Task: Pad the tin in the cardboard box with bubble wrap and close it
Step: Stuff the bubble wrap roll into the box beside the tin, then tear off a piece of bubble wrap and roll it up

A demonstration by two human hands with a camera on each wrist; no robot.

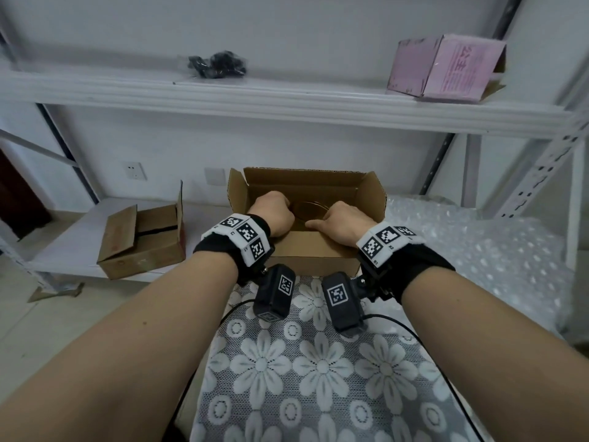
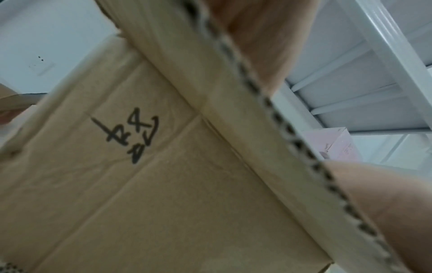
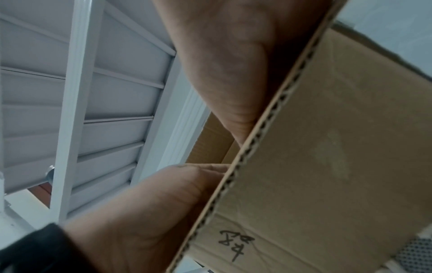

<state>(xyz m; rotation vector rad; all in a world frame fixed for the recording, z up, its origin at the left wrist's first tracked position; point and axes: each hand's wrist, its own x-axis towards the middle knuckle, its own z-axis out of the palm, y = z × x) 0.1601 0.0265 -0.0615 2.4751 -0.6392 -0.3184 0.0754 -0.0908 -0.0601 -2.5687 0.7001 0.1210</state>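
Note:
An open brown cardboard box (image 1: 306,253) stands on a lace floral cloth, its flaps up. Inside it a round gold-rimmed tin (image 1: 307,208) shows between my two hands. My left hand (image 1: 274,215) curls down over the tin's left rim and my right hand (image 1: 341,223) over its right rim, thumb pointing left; the fingertips are hidden inside the box. The left wrist view shows the box's outer wall (image 2: 163,184) with black handwriting and my left hand (image 2: 257,37) beyond the flap edge. In the right wrist view my right hand (image 3: 222,64) reaches over the corrugated flap (image 3: 327,147). Bubble wrap (image 1: 478,256) lies heaped to the right of the box.
A second, smaller open cardboard box (image 1: 143,240) sits on the low white shelf to the left. On the upper shelf are a pink carton (image 1: 446,67) and a black bagged item (image 1: 218,65). A perforated rack post (image 1: 541,173) rises at right. The floral cloth (image 1: 302,378) spreads toward me.

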